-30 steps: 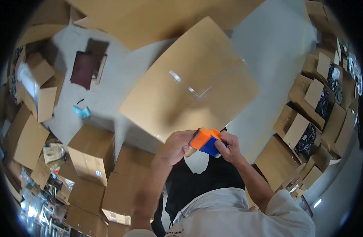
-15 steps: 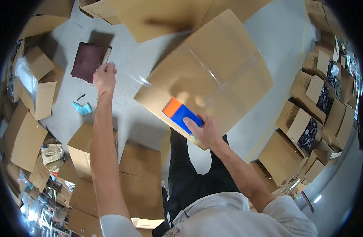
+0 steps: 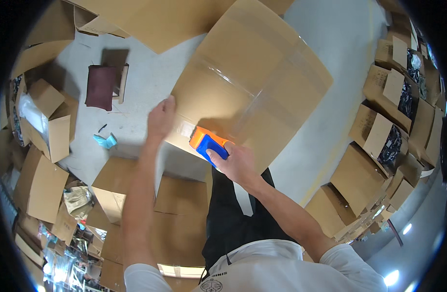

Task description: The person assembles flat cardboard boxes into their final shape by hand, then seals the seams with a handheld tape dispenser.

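A large cardboard carton (image 3: 267, 63) lies in front of me with strips of clear tape (image 3: 255, 100) crossing its top. In my right hand (image 3: 238, 163) is a blue and orange tape dispenser (image 3: 209, 146), its orange end resting on the carton's near left part. Beside that end, a short shiny piece of tape (image 3: 185, 128) lies at the carton's left edge. My left hand (image 3: 161, 118) is at this same edge, fingers curled and slightly blurred. Whether it grips the tape's end or the cardboard is hidden.
A small stool with a dark maroon seat (image 3: 101, 87) stands on the floor to the left. Nearby lies a light blue scrap (image 3: 105, 141). Open cartons (image 3: 58, 131) crowd the left, and filled cartons (image 3: 384, 92) line the right. A closed carton (image 3: 179, 238) sits near my left arm.
My left hand has come right and nearer, from beside the stool to the carton's edge. The dispenser in my right hand has shifted left toward that edge. The tape that stretched out leftward no longer shows.
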